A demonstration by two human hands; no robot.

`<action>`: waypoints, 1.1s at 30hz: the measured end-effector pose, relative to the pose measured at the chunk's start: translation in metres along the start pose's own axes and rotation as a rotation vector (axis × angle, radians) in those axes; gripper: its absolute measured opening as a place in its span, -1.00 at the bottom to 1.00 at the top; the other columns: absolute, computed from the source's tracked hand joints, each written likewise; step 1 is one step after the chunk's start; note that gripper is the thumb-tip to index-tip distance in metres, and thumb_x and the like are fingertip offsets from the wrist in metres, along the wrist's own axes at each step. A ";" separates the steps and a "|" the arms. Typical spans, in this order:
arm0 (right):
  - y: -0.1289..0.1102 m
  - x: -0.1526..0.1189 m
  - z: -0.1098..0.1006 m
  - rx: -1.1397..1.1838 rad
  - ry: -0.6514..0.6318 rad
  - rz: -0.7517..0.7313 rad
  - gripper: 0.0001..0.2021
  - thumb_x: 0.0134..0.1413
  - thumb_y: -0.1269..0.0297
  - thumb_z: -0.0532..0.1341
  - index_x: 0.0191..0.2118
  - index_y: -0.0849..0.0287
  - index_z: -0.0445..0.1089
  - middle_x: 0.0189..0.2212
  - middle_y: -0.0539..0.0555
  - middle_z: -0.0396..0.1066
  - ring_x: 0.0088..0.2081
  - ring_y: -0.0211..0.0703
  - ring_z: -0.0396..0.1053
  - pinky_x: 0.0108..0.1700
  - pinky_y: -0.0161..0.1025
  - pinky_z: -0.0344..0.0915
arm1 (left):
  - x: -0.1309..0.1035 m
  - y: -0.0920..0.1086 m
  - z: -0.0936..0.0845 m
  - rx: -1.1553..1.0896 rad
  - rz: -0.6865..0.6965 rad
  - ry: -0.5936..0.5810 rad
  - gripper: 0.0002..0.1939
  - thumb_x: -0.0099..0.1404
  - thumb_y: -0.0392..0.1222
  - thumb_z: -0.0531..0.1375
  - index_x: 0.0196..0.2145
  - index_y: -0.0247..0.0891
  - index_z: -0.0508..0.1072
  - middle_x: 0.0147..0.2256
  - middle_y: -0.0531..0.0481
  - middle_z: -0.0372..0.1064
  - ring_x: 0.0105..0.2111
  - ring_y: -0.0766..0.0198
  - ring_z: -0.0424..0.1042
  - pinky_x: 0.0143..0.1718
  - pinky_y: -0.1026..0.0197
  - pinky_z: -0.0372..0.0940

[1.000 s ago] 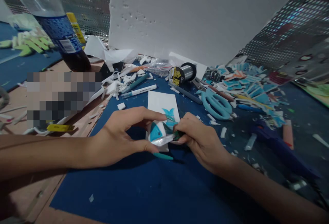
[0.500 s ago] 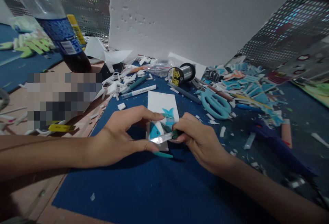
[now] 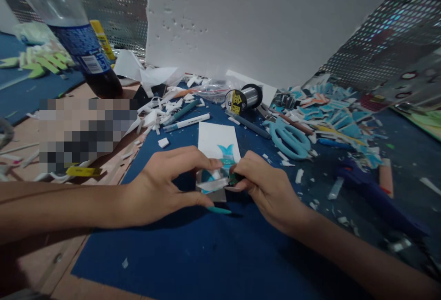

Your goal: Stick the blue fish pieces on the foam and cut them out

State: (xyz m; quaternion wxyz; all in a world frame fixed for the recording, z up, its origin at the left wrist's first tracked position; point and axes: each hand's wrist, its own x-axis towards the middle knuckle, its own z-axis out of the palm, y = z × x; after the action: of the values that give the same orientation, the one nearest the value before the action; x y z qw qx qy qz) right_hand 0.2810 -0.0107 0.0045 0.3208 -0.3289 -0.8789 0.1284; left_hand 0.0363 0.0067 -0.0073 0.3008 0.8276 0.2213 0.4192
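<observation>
A white card (image 3: 217, 135) with a blue fish-tail shape painted on it lies on the dark blue mat (image 3: 193, 254). My left hand (image 3: 172, 178) spans the card's near end, index fingertip pressing on top and thumb by the lower left. Both nails are long and teal. A glossy clear strip (image 3: 212, 185) crosses the blue painted part under these fingers. At the strip's right end my right hand (image 3: 263, 178) is closed in a pinch. Something small and dark shows between its fingers, but I cannot make out what.
Light-blue scissors (image 3: 289, 139), a spool of clear line (image 3: 243, 99) and a white pen (image 3: 188, 123) lie behind the card. A purple glue gun (image 3: 379, 199) is at right. Blue scraps (image 3: 344, 116) pile behind it. A soda bottle (image 3: 82, 52) stands back left.
My left index finger has moved slightly down over the card, covering more of the blue painted part. The clear strip has shifted a little. My right hand stays almost where it was.
</observation>
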 end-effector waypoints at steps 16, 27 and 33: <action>0.006 0.000 -0.006 -0.070 0.003 -0.046 -0.56 0.59 0.13 -0.19 -0.25 0.12 0.32 -0.53 -0.02 0.27 -0.50 -0.22 0.22 -0.50 -0.31 0.16 | -0.002 -0.004 0.001 0.020 -0.071 0.049 -0.61 0.34 -0.02 0.41 0.06 -0.10 0.50 -0.10 -0.02 0.58 -0.15 0.17 0.61 -0.21 0.23 0.57; 0.010 -0.002 -0.007 -0.090 -0.002 -0.088 -0.61 0.58 0.14 -0.16 -0.19 0.14 0.33 -0.52 0.00 0.32 -0.49 -0.21 0.22 -0.48 -0.30 0.18 | -0.005 -0.006 0.000 0.015 -0.047 0.053 -0.61 0.35 0.00 0.41 0.08 -0.06 0.49 -0.11 -0.02 0.56 -0.16 0.12 0.60 -0.19 0.14 0.57; 0.009 -0.002 -0.006 -0.089 0.011 -0.085 -0.61 0.58 0.16 -0.16 -0.19 0.14 0.32 -0.52 0.01 0.33 -0.49 -0.22 0.24 -0.47 -0.31 0.20 | -0.003 -0.006 0.000 0.014 -0.032 0.042 -0.62 0.35 0.01 0.41 0.06 -0.06 0.48 -0.12 -0.03 0.57 -0.16 0.09 0.61 -0.18 0.11 0.57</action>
State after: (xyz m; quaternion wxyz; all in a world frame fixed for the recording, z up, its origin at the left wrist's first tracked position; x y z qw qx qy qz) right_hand 0.2903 -0.0050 0.0038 0.3157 -0.3057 -0.8952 0.0738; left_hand 0.0334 0.0094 -0.0133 0.2971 0.8171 0.2438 0.4298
